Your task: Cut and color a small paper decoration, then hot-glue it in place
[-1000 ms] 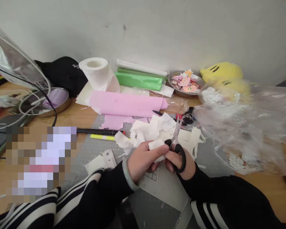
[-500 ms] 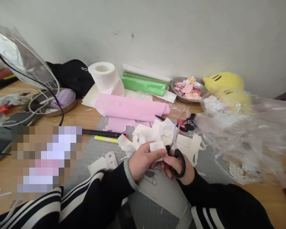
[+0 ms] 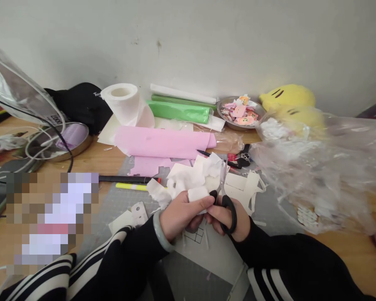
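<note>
My left hand (image 3: 178, 214) is closed on a small folded piece of soft white tissue (image 3: 198, 193), pinched under the thumb. Black-handled scissors (image 3: 233, 213) hang on my right hand (image 3: 242, 217), blades pointing up and away, slightly parted. The fingertips of that hand meet the left ones at the lower edge of the tissue. Just beyond lie crumpled white tissue scraps (image 3: 183, 177). Under both hands is a white sheet with a drawn black grid (image 3: 216, 255), partly covered by them.
A grey cutting mat (image 3: 113, 205) lies beneath. Behind stand a white tissue roll (image 3: 120, 104), rolled pink sheet (image 3: 163, 141), green packs (image 3: 180, 112) and a metal bowl (image 3: 221, 115) of paper cutouts. Clear plastic bags (image 3: 319, 175) spread at right, by a yellow plush (image 3: 290, 98).
The view has turned slightly to the right, so the scene sits further left. Both hands keep their hold, with the scissors still on the right hand and the tissue in the left.
</note>
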Action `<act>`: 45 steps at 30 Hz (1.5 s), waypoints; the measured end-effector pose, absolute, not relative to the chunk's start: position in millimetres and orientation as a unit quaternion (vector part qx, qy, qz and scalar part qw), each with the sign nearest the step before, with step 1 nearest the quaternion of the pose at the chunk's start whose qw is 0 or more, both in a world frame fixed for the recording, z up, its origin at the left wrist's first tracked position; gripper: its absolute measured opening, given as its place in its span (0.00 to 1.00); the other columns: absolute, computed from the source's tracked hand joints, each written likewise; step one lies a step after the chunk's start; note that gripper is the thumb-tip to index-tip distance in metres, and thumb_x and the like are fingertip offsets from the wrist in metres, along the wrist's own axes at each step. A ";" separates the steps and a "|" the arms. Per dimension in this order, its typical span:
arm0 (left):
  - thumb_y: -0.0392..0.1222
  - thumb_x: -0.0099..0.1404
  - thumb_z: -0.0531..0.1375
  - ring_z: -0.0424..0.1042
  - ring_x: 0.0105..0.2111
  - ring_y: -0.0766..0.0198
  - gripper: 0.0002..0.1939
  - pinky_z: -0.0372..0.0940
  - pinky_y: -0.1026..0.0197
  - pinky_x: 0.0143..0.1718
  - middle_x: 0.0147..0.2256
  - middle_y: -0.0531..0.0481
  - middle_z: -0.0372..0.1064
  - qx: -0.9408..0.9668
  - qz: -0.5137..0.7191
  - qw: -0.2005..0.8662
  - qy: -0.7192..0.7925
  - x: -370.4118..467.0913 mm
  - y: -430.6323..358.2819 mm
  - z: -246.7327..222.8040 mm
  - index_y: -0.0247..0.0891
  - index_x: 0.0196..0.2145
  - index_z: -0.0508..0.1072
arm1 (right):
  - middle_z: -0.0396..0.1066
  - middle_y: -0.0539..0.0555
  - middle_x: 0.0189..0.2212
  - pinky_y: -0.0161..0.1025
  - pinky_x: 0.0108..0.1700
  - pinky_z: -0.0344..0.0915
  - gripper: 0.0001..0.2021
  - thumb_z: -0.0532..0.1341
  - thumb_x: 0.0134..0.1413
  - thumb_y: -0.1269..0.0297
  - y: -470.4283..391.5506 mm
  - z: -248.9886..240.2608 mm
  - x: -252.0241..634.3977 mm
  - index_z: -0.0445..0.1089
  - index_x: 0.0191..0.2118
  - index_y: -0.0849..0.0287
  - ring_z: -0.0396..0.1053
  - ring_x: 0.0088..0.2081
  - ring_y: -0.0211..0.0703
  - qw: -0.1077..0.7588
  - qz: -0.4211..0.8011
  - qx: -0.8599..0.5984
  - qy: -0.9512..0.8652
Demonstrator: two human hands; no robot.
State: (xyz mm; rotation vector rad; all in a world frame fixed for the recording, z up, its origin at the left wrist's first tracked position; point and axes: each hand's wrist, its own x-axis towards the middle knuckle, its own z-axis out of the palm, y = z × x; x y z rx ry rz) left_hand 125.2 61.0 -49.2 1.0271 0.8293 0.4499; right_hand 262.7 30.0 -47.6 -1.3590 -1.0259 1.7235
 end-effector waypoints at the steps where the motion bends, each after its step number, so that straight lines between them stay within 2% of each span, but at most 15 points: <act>1: 0.58 0.58 0.56 0.49 0.11 0.75 0.25 0.43 0.67 0.15 0.09 0.58 0.50 0.474 0.213 0.762 0.386 125.4 60.2 -49.6 0.33 0.18 0.66 | 0.55 0.45 0.05 0.30 0.13 0.46 0.15 0.61 0.37 0.53 30.3 -49.3 263.9 0.62 0.15 0.60 0.51 0.09 0.29 0.355 0.669 -0.518 -0.397; 6: 0.59 0.57 0.56 0.51 0.12 0.74 0.25 0.45 0.67 0.16 0.11 0.56 0.54 0.468 0.276 0.742 0.393 127.2 59.6 -50.2 0.33 0.18 0.66 | 0.58 0.44 0.08 0.29 0.10 0.45 0.18 0.60 0.39 0.49 31.8 -59.0 262.6 0.60 0.18 0.60 0.50 0.08 0.28 0.388 0.703 -0.483 -0.349; 10: 0.59 0.54 0.58 0.50 0.12 0.75 0.24 0.43 0.68 0.16 0.11 0.57 0.52 0.430 0.323 0.744 0.398 127.0 61.5 -51.6 0.35 0.16 0.61 | 0.61 0.44 0.11 0.30 0.11 0.53 0.19 0.61 0.34 0.47 30.1 -62.2 257.0 0.59 0.21 0.59 0.56 0.10 0.31 0.379 0.775 -0.429 -0.266; 15: 0.59 0.55 0.59 0.50 0.12 0.76 0.26 0.43 0.69 0.15 0.11 0.58 0.51 0.431 0.339 0.729 0.409 127.2 61.5 -52.3 0.36 0.16 0.57 | 0.63 0.47 0.13 0.33 0.18 0.60 0.18 0.59 0.39 0.49 26.3 -62.7 257.8 0.65 0.27 0.62 0.63 0.16 0.35 0.340 0.817 -0.372 -0.279; 19: 0.59 0.55 0.59 0.47 0.10 0.78 0.26 0.40 0.71 0.11 0.12 0.61 0.47 0.413 0.337 0.735 0.420 128.4 60.7 -50.3 0.36 0.17 0.55 | 0.67 0.51 0.19 0.36 0.24 0.65 0.24 0.58 0.39 0.45 20.6 -62.4 258.1 0.67 0.33 0.64 0.68 0.23 0.39 0.294 0.850 -0.327 -0.289; 23: 0.59 0.54 0.59 0.45 0.10 0.79 0.24 0.37 0.73 0.09 0.13 0.61 0.49 0.392 0.335 0.739 0.434 129.1 60.8 -48.6 0.36 0.19 0.58 | 0.70 0.56 0.24 0.43 0.33 0.67 0.27 0.55 0.42 0.43 16.6 -60.2 256.7 0.68 0.38 0.65 0.70 0.30 0.43 0.268 0.863 -0.297 -0.309; 27: 0.60 0.53 0.60 0.45 0.11 0.78 0.23 0.39 0.74 0.08 0.15 0.61 0.52 0.359 0.350 0.752 0.427 129.4 62.0 -49.8 0.35 0.24 0.61 | 0.71 0.55 0.27 0.43 0.37 0.67 0.30 0.62 0.37 0.42 16.4 -62.9 255.0 0.67 0.40 0.65 0.70 0.32 0.43 0.280 0.860 -0.310 -0.292; 31: 0.61 0.52 0.60 0.46 0.11 0.77 0.24 0.41 0.74 0.08 0.14 0.61 0.51 0.339 0.356 0.760 0.425 130.0 62.5 -49.9 0.36 0.25 0.61 | 0.71 0.55 0.29 0.41 0.37 0.66 0.35 0.67 0.31 0.42 15.0 -65.5 252.2 0.65 0.43 0.64 0.71 0.31 0.41 0.291 0.848 -0.323 -0.304; 37: 0.63 0.53 0.58 0.46 0.11 0.77 0.25 0.41 0.74 0.10 0.14 0.62 0.49 0.369 0.374 0.731 0.436 129.3 61.8 -50.7 0.36 0.24 0.60 | 0.70 0.54 0.26 0.41 0.36 0.66 0.39 0.67 0.28 0.37 15.3 -64.1 250.3 0.64 0.43 0.63 0.70 0.30 0.41 0.295 0.842 -0.328 -0.310; 45: 0.62 0.53 0.59 0.46 0.13 0.77 0.24 0.42 0.74 0.10 0.14 0.61 0.49 0.362 0.399 0.721 0.435 130.0 63.5 -55.9 0.36 0.24 0.62 | 0.70 0.57 0.29 0.42 0.30 0.65 0.47 0.64 0.26 0.32 14.1 -71.7 251.3 0.60 0.48 0.66 0.69 0.26 0.41 0.279 0.840 -0.329 -0.329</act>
